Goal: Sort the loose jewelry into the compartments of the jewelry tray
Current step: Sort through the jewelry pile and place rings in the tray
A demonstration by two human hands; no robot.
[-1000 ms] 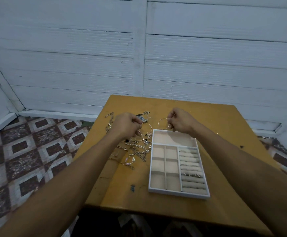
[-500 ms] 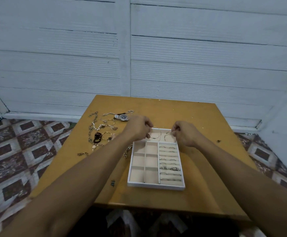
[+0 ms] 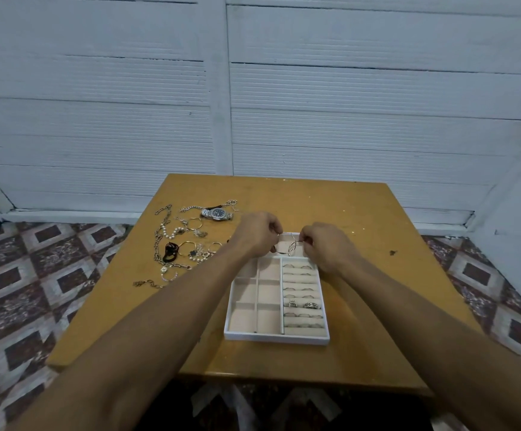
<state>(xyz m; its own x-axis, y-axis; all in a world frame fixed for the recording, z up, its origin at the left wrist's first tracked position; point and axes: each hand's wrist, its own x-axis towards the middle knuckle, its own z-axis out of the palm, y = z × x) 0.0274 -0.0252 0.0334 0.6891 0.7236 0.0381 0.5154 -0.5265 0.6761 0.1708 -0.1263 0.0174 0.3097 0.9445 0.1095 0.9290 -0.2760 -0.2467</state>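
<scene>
Thin bangles (image 3: 287, 246) are pinched at each end by left hand (image 3: 257, 233) and right hand (image 3: 329, 247), over the far compartment of the tray (image 3: 276, 339). Loose jewelry (image 3: 184, 244) is heaped on the table (image 3: 361, 219), left of the tray.

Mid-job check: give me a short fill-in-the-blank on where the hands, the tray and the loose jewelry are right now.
1. The left hand and right hand pinch thin wire hoops over the ____ end of the jewelry tray, the end away from the person.
2. The loose jewelry pile lies on the tray's ____ side.
3. The rings sit in the padded rows on the tray's ____ side.
4. The wristwatch lies ____ the tray.

Missing words: far; left; right; outside.
</scene>
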